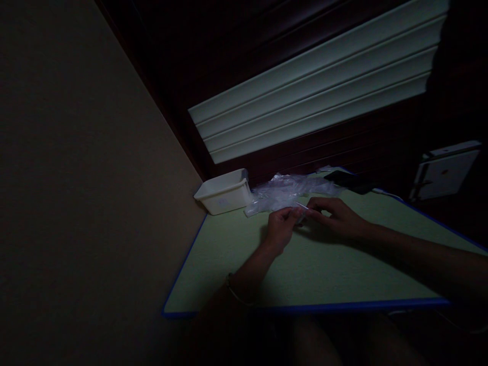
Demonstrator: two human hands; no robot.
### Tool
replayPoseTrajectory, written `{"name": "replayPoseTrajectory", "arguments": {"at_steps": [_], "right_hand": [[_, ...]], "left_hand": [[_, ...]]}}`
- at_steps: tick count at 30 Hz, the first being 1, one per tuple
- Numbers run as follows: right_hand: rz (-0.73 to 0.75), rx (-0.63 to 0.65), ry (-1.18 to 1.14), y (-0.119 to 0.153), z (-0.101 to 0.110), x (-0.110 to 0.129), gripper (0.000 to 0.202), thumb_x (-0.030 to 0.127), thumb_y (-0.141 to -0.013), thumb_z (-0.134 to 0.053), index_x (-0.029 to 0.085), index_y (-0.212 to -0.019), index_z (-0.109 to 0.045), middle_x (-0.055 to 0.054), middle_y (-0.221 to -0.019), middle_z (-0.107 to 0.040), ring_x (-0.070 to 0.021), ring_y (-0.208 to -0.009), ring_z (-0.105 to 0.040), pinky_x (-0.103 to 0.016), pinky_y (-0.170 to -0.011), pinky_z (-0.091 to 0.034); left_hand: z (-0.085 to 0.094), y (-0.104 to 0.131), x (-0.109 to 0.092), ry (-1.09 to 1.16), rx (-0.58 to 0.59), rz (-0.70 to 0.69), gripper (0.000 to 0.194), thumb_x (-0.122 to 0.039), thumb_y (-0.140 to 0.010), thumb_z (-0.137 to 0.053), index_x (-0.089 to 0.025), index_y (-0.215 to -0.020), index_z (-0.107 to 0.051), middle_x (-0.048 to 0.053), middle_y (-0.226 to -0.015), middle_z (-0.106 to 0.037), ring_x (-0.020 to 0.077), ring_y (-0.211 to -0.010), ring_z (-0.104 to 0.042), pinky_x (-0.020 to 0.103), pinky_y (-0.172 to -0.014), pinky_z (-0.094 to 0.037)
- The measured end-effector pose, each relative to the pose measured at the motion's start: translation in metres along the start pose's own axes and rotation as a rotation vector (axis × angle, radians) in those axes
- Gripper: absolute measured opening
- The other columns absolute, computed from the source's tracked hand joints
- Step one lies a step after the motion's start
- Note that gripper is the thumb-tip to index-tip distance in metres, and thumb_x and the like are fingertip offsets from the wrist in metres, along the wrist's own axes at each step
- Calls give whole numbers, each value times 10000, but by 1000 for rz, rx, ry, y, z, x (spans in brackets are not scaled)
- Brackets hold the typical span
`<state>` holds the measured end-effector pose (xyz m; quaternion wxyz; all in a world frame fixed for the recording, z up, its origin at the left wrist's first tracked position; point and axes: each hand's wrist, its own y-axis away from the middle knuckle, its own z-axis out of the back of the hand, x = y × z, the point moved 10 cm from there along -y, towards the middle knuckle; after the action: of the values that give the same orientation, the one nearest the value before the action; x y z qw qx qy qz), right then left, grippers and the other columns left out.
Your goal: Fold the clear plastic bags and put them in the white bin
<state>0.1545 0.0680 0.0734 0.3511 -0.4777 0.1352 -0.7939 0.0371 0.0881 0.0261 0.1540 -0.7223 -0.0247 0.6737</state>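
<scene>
Both my hands meet over the middle of the pale green table (229, 264). My left hand (281, 229) is closed, its thumb and fingers pinching a small clear plastic piece (302, 207), perhaps a bag. From the other side my right hand (331, 216) pinches the same piece between thumb and forefinger. The dim light hides its exact shape and whatever may be inside. Just behind my hands lies a heap of crumpled clear plastic bags (282, 188).
A white plastic bin (224, 193) stands at the back left corner, close to the wall (95, 178). A dark object (351, 181) lies at the back right with a pale cable beside it. Blue edging (312, 308) runs around the table. Behind it rises a dark panel with light slats (316, 86).
</scene>
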Motion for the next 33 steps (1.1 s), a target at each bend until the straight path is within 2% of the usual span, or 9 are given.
{"name": "replayPoseTrajectory", "arguments": {"at_steps": [5,11,15,18,22,24,28,33], "right_hand": [[43,17,14,1,-1,8,308,419,-918,-516,204,-793,-699,-39,-736,-687,-167,-667,-604,-271,-621,-437],[94,30,48,2,-3,10,308,406,-922,-513,183,-756,-647,-14,-661,-603,-139,-612,-540,-260,-591,-408],[93,49,33,3,-6,11,321,412,-924,-510,192,-719,-623,-4,-640,-578,-137,-601,-534,-261,-593,-412],[122,32,54,4,-5,13,297,404,-921,-522,196,-741,-635,-9,-656,-588,-139,-608,-543,-267,-604,-417],[168,1,73,3,-3,17,280,400,-912,-550,191,-753,-650,-20,-663,-589,-140,-606,-543,-269,-597,-421],[185,-4,66,3,-3,20,279,405,-913,-549,196,-771,-668,-31,-684,-608,-146,-620,-558,-270,-602,-431],[207,4,64,4,-3,23,275,399,-919,-540,205,-809,-701,-50,-732,-636,-156,-652,-581,-274,-617,-446],[227,5,61,6,-2,23,237,346,-926,-544,199,-836,-708,-38,-721,-612,-141,-641,-568,-264,-607,-441]], "left_hand": [[1,0,1,-21,8,-10,396,-512,-775,-671,-132,-860,-743,49,-775,-676,131,-695,-566,255,-665,-445],[-4,1,6,121,67,67,394,-401,-689,-786,-171,-1001,-716,16,-817,-677,107,-719,-572,248,-725,-432],[1,0,3,74,30,37,296,-384,-709,-771,-170,-911,-739,19,-814,-681,113,-733,-577,259,-745,-437],[1,1,-12,-4,31,-71,239,-373,-742,-744,-178,-879,-749,31,-834,-684,134,-775,-593,277,-774,-449],[-2,10,-46,-187,8,-338,153,-314,-750,-741,-188,-833,-766,48,-842,-665,157,-821,-603,287,-789,-463],[-4,15,-55,-247,0,-424,131,-279,-756,-737,-199,-855,-771,48,-832,-653,154,-807,-603,283,-764,-470],[-5,19,-61,-306,-3,-505,125,-268,-781,-717,-218,-884,-768,41,-829,-651,148,-793,-609,283,-745,-480],[-6,21,-64,-324,2,-524,151,-309,-819,-678,-206,-890,-763,51,-840,-662,150,-802,-617,291,-755,-489]]}}
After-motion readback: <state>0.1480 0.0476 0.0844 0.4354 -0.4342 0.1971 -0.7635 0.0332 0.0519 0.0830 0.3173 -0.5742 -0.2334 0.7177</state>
